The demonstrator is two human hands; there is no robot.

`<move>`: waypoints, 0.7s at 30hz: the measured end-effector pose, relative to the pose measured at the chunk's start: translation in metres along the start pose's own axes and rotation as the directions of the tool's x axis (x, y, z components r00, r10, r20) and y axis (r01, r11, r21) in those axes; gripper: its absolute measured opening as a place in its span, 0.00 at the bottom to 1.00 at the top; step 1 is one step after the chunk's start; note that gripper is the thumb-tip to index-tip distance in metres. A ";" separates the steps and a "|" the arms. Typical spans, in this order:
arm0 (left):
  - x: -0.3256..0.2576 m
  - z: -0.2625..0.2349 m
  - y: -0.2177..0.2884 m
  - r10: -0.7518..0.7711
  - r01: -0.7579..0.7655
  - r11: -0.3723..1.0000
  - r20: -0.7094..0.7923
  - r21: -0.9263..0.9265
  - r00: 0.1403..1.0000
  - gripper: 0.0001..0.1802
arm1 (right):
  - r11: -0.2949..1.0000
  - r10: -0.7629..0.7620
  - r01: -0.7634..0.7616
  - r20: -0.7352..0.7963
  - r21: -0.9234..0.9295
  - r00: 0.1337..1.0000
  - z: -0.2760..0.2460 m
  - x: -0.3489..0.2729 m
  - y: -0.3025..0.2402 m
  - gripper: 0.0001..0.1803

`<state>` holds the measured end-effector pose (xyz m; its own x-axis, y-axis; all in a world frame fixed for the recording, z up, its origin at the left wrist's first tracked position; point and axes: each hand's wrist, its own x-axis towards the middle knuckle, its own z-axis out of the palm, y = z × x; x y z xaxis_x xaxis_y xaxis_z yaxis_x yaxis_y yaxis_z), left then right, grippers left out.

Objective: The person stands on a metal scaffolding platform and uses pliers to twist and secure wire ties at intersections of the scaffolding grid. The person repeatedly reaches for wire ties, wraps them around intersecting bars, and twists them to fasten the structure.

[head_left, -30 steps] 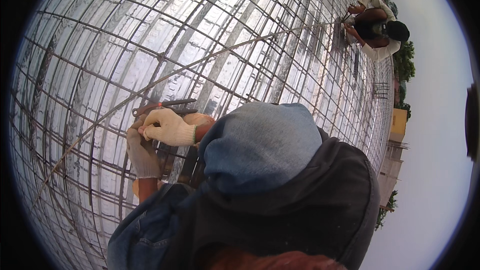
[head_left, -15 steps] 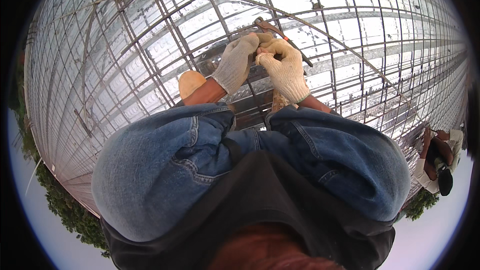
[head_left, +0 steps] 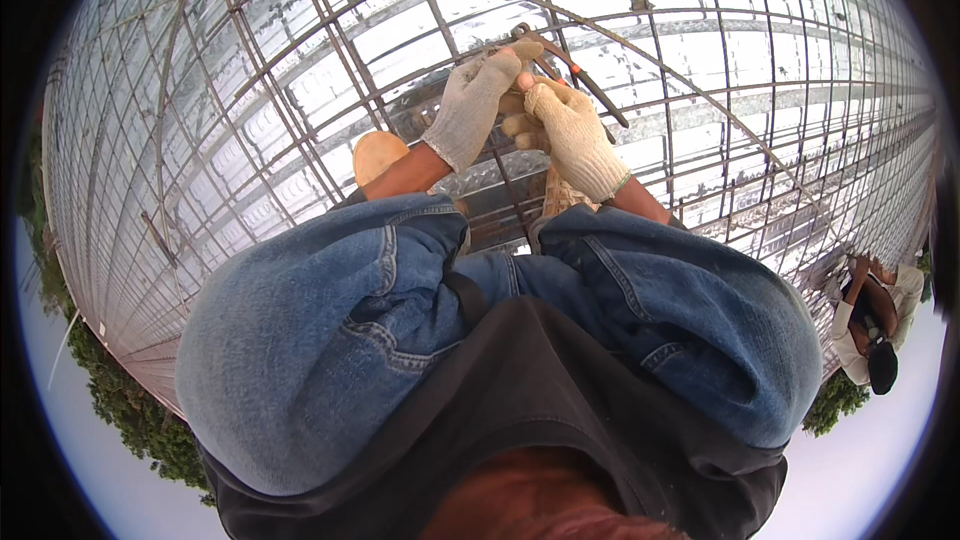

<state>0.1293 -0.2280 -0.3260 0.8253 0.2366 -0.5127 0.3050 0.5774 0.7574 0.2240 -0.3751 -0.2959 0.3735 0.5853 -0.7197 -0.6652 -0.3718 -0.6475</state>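
I crouch on a grid of steel rebar (head_left: 300,90) laid over shiny corrugated metal decking (head_left: 700,60). Both hands wear pale work gloves and meet at a bar crossing in front of my knees. My left hand (head_left: 470,105) has its fingers closed on the rebar at that crossing. My right hand (head_left: 575,135) grips a dark slim hand tool with an orange section (head_left: 585,85), which slants from the crossing down to the right. My blue-jeaned knees (head_left: 330,320) fill the lower middle of the view.
An orange-tan rounded boot toe (head_left: 378,155) rests on the bars left of my hands. Another person (head_left: 875,325) in a light shirt crouches on the mesh at the lower right. Green bushes (head_left: 130,410) lie past the deck's edge at lower left.
A second ago the view pointed another way, with my hands low at the left. Since half a second ago my hands have stayed together at the same crossing, barely moving.
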 end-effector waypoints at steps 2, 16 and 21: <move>0.004 -0.006 -0.005 0.044 -0.044 0.999 0.021 0.030 0.999 0.41 | 0.999 0.030 -0.030 -0.007 0.033 1.000 -0.010 0.006 0.005 0.35; 0.001 -0.019 -0.016 -0.050 0.061 0.995 0.136 -0.076 0.989 0.38 | 0.965 -0.038 0.053 0.065 -0.257 0.997 -0.014 0.004 0.002 0.23; 0.007 -0.006 -0.008 -0.001 0.018 0.989 0.115 -0.144 0.993 0.37 | 0.768 -0.387 0.280 -0.069 -0.576 0.919 -0.008 -0.004 -0.007 0.20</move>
<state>0.1295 -0.2265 -0.3378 0.8740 0.1448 -0.4639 0.2480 0.6881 0.6820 0.2321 -0.3801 -0.2906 0.6458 0.6321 -0.4284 -0.0341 -0.5366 -0.8431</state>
